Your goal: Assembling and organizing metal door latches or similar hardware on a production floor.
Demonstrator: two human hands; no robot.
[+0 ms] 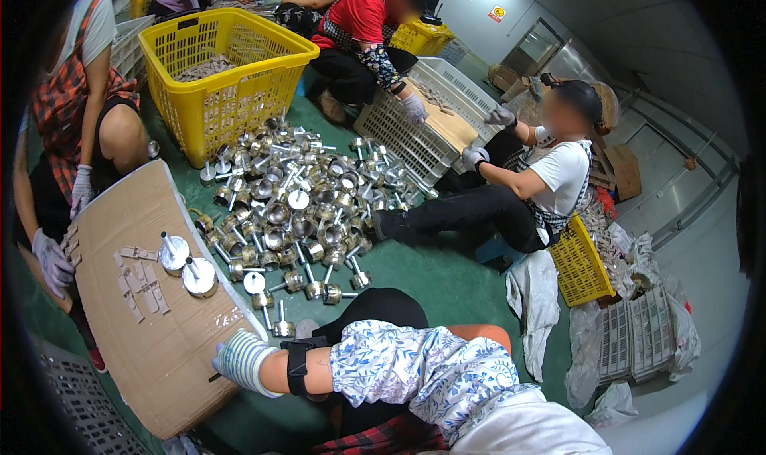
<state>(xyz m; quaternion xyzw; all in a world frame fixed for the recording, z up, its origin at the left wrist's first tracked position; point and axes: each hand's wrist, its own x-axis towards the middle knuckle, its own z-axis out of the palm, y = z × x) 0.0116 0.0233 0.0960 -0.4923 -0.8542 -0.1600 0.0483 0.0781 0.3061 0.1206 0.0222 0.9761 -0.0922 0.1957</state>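
Note:
My right hand (249,363), in a striped knitted glove, is at the near right edge of a cardboard sheet (171,359). Its fingers are curled, and a small dark tip shows beside them; what they hold is mostly hidden. My left hand is out of view. Farther up the cardboard stand two round metal cups with stems pointing up, one cup (199,281) nearer me and the other cup (172,252) just behind. Left of them lie several flat beige strips (142,283). Past the sheet, a large heap of similar stemmed metal cups (279,208) covers the floor.
A co-worker's gloved hand (53,263) rests at the cardboard's left edge. Behind the heap stands a yellow basket (231,80) with beige pieces inside. Two people sit around a white crate (423,136). A yellow crate (585,263) and plastic bags (586,351) are at right.

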